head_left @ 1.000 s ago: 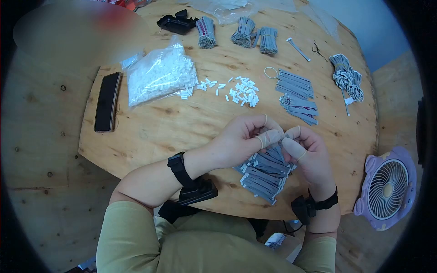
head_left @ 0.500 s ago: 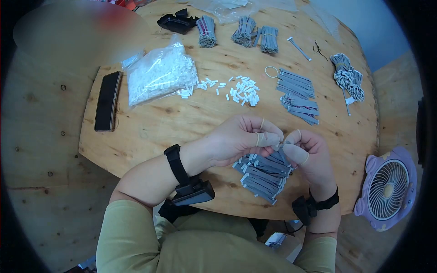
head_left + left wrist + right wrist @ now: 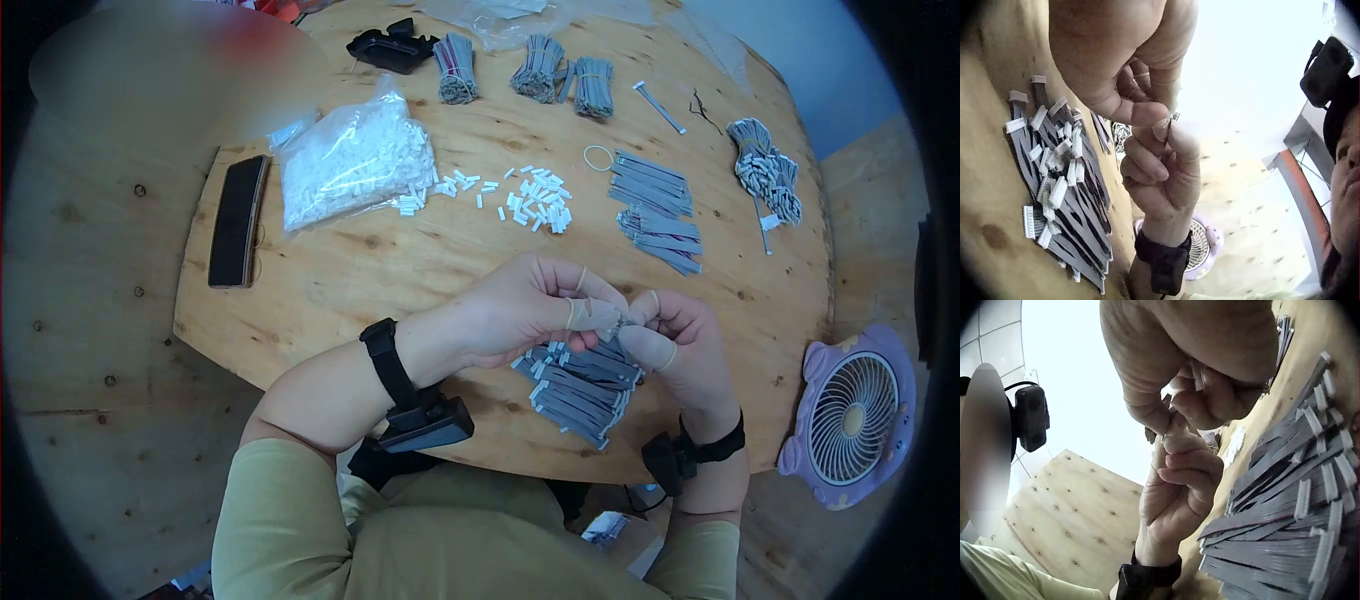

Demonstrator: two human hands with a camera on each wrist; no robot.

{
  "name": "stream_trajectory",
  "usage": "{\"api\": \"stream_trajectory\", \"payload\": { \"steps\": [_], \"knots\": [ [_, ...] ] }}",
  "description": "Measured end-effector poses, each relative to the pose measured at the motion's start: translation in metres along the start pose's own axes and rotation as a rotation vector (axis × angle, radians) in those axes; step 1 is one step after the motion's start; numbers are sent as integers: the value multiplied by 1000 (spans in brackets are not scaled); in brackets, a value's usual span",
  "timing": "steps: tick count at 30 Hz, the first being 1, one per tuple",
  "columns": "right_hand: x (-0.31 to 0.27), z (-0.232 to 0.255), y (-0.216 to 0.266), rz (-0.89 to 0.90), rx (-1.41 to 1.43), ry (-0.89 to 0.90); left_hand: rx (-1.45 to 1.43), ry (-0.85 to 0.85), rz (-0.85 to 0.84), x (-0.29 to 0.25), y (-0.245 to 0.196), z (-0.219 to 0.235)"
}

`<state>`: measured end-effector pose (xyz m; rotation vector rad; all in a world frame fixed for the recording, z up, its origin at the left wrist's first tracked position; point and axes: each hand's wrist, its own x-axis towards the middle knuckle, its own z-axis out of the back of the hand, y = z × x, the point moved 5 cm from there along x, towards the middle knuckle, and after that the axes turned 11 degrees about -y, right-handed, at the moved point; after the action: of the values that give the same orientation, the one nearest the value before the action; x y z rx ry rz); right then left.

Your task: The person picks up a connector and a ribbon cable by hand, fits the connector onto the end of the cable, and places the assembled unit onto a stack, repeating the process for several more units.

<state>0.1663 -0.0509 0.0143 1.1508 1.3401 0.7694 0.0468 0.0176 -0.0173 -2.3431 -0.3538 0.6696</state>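
Note:
Over the front of the table my left hand and right hand meet at the fingertips. Thumb and forefinger of each pinch a small grey ribbon cable, mostly hidden by the fingers. A little metal-looking end pokes out between the fingertips in the left wrist view. Pale finger cots cover the thumbs and forefingers. Just below the hands lies a pile of short grey ribbon cables, with white connectors on their ends.
Loose white connectors lie mid-table beside a clear bag full of them. Two flat cable stacks sit to the right, tied bundles at the back. A phone is at left, a purple fan at right.
Since a second ago my left hand has shifted slightly and its wrist has turned a little. The fingertips still meet at the small cable, and the pile below looks the same.

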Motion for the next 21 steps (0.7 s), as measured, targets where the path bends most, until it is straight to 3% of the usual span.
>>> {"api": "stream_trajectory", "payload": {
  "steps": [21],
  "knots": [
    [0,2,-2,54,-17,-91,126,9,-174,2,-6,2]
  ]
}}
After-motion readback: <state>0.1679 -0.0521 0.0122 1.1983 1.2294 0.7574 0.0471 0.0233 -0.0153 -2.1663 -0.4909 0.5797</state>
